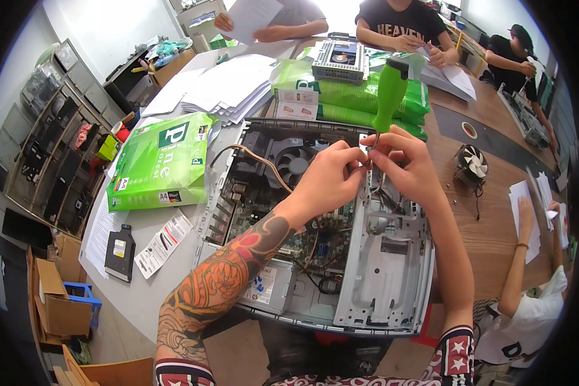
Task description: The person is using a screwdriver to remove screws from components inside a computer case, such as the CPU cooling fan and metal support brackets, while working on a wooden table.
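From my remote view: the open desktop computer case [312, 302] lies before the wearer, both hands meeting over its upper edge. Right hand [404, 162]: fingers curled in, pinching the shaft of the green-handled screwdriver [390, 96], which stands handle-up. Left hand [336, 170]: fingertips drawn together alongside; I cannot tell what, if anything, they grip. Step, I judge: close fingertip work beside the metal drive bay [383, 283]. Next move calls for steadying the driver, freeing the sightline.

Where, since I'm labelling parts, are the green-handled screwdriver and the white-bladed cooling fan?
Green-handled screwdriver [390, 96]: head view, middle of the handle.
White-bladed cooling fan [475, 163]: head view, near the hub.
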`<state>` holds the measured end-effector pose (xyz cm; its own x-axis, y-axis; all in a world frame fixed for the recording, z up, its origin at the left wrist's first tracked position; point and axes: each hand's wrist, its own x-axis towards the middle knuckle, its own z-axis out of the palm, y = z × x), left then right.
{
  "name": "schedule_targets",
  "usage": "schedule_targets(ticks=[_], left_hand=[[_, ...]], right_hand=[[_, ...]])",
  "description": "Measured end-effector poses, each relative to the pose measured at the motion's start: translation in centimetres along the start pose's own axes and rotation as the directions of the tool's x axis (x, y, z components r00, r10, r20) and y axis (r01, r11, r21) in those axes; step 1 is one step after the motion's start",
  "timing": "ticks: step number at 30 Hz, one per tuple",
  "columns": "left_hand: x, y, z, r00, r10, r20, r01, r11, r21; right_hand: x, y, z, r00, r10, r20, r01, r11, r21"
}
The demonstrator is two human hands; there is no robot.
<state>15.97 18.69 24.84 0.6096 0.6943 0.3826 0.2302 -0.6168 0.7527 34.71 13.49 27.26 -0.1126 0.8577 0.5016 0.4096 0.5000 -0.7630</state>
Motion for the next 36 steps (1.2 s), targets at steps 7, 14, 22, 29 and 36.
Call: schedule_targets(ticks=[7, 14, 22, 29, 36], left_hand=[[0.0, -0.3, 0.1, 1.0, 0.017, 0.001, -0.017, 1.0, -0.016], [0.3, 0.4, -0.6, 0.998, -0.032, -0.062, 0.029, 0.998, -0.054], [0.3, 0.0, -0.7, 0.998, -0.044, -0.045, 0.043, 0.999, -0.026], [0.6, -0.5, -0.7, 0.995, 0.053, -0.089, -0.052, 0.999, 0.015], [0.4, -0.7, -0.6, 0.997, 0.062, -0.053, -0.06, 0.997, 0.049]], right_hand=[[0.0, 0.1, 0.1, 0.999, -0.034, -0.003, 0.034, 0.999, 0.006], [0.1, 0.5, 0.2, 0.994, -0.062, -0.087, 0.065, 0.998, 0.027], [-0.2, 0.1, 0.1, 0.996, -0.063, -0.057, 0.064, 0.998, 0.009], [0.1, 0.2, -0.1, 0.999, -0.052, -0.011, 0.05, 0.993, -0.111], [0.0, 0.5, 0.2, 0.998, -0.057, -0.029, 0.054, 0.994, -0.1]])
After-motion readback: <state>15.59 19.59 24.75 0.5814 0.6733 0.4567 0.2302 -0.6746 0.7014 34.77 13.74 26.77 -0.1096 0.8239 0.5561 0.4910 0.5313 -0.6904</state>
